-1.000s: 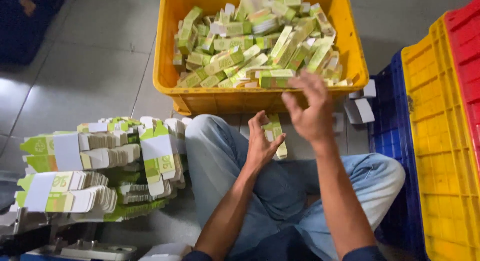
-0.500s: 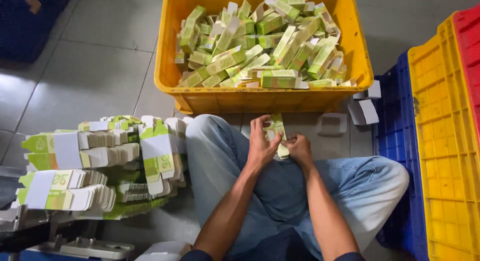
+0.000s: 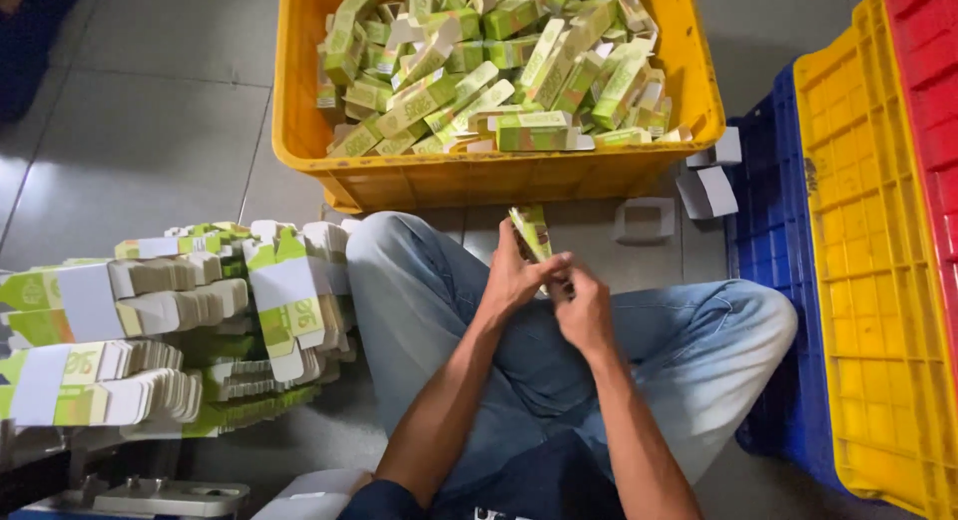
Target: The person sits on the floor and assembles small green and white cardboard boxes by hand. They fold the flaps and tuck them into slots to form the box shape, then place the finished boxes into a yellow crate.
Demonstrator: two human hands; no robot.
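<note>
Right now your left hand [image 3: 511,275] and right hand [image 3: 582,305] meet over your lap, both pinched shut on a small green-and-white carton [image 3: 531,232], its long axis running up and away toward the yellow crate [image 3: 479,176] of finished cartons; whether it's fully folded is hard to tell. Bundled flat blanks [image 3: 150,330] lie at your left on the grey floor [image 3: 150,131].

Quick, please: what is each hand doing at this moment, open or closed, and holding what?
Left hand: closed on the green and white carton.
Right hand: closed, fingers pinching the same carton's lower end.
</note>
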